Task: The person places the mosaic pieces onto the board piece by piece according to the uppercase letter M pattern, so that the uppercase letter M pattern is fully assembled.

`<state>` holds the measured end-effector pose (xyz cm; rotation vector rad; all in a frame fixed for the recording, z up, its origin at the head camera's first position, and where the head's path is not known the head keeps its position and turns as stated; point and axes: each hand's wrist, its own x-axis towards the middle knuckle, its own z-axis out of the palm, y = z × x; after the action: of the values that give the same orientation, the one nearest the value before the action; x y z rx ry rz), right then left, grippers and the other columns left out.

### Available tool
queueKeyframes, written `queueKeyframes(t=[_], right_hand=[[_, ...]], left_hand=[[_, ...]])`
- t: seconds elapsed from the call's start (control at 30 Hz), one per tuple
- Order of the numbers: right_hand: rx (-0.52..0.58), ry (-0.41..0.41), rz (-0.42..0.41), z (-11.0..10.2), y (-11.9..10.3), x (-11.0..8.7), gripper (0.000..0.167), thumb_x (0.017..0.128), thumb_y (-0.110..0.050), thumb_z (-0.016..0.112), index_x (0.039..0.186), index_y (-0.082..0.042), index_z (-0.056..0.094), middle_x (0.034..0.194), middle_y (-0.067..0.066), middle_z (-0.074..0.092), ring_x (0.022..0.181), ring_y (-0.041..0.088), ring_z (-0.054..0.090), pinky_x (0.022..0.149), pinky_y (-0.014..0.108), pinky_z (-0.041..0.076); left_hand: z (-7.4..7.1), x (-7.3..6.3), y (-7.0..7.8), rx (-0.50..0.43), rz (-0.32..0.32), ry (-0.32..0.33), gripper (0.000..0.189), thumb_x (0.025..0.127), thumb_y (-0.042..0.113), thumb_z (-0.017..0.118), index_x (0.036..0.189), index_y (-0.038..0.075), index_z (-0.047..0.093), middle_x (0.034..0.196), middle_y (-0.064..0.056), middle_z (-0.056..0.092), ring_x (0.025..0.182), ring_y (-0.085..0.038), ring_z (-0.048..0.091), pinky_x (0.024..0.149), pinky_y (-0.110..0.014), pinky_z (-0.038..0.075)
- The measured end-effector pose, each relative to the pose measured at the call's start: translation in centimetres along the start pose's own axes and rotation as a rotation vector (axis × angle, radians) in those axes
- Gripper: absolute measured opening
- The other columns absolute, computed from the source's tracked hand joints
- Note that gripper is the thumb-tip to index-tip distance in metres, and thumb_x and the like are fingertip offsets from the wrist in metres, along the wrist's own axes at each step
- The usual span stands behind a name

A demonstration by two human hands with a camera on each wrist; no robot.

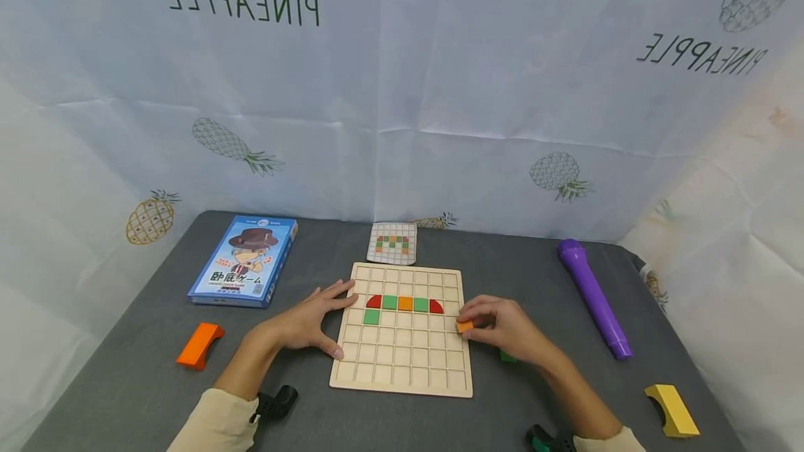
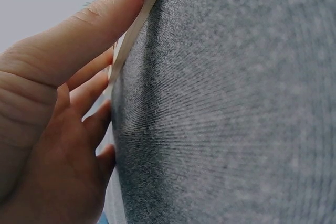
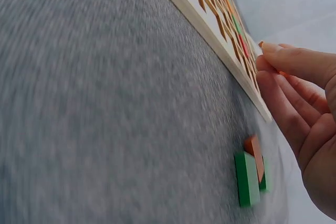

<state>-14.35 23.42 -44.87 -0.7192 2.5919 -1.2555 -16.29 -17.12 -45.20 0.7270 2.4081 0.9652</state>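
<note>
A wooden grid board [image 1: 402, 379] lies flat in the middle of the table. Red quarter-round pieces [image 1: 374, 301] end a row with two green squares and an orange square [image 1: 405, 303] between them. Below the row's left end sits another green square [image 1: 372, 317]. My left hand [image 1: 308, 321] rests along the board's left edge with fingers spread, the thumb near its lower corner. Between thumb and fingers, my right hand [image 1: 499, 326] pinches a small orange block [image 1: 464, 326] over the right edge of the board.
Behind the board lies a pattern card [image 1: 392, 243]. Green blocks [image 3: 245, 179] and an orange-brown block [image 3: 253, 156] lie near my right hand. A blue game box [image 1: 245, 261] and orange arch block [image 1: 199, 346] are left; a purple microphone [image 1: 595, 298] and yellow arch block [image 1: 672, 411] are right.
</note>
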Motion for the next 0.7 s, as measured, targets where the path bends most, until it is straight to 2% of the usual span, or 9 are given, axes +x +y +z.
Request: queueKeyframes(t=[0.13, 0.33, 0.57, 0.7], right_hand=[[0.016, -0.008, -0.011, 0.7, -0.3, 0.5, 0.021, 0.086, -0.016, 0.082, 0.106, -0.014, 0.08, 0.115, 0.003, 0.074, 0.098, 0.002, 0.066, 0.075, 0.019, 0.057], [0.041, -0.038, -0.03, 1.9, -1.3, 1.5, 0.022, 0.087, -0.01, 0.079, 0.108, -0.016, 0.081, 0.118, 0.005, 0.074, 0.096, 0.001, 0.065, 0.071, 0.02, 0.055], [0.067, -0.088, -0.061, 3.4, -2.4, 2.6, 0.026, 0.089, -0.008, 0.076, 0.114, -0.012, 0.079, 0.122, 0.009, 0.073, 0.109, 0.013, 0.07, 0.083, 0.021, 0.06], [0.096, -0.111, -0.08, 4.4, -2.9, 3.2, 0.025, 0.089, -0.009, 0.077, 0.115, -0.011, 0.079, 0.121, 0.009, 0.074, 0.106, 0.014, 0.072, 0.085, 0.022, 0.06]], left_hand=[[-0.1, 0.0, 0.0, -0.003, -0.001, 0.001, 0.106, 0.073, 0.035, 0.091, 0.158, 0.003, 0.036, 0.172, -0.018, 0.015, 0.159, -0.047, 0.005, 0.123, -0.074, -0.002], [-0.1, 0.0, 0.0, -0.007, 0.002, 0.001, 0.106, 0.073, 0.034, 0.091, 0.158, 0.003, 0.037, 0.172, -0.017, 0.015, 0.159, -0.047, 0.005, 0.123, -0.074, -0.002], [-0.1, 0.0, 0.0, -0.001, -0.001, 0.002, 0.105, 0.073, 0.034, 0.091, 0.158, 0.004, 0.037, 0.173, -0.016, 0.015, 0.159, -0.047, 0.005, 0.123, -0.074, -0.001], [-0.1, 0.0, -0.1, 0.003, -0.008, 0.001, 0.106, 0.073, 0.035, 0.091, 0.158, 0.004, 0.037, 0.173, -0.016, 0.015, 0.16, -0.047, 0.005, 0.123, -0.074, -0.001]])
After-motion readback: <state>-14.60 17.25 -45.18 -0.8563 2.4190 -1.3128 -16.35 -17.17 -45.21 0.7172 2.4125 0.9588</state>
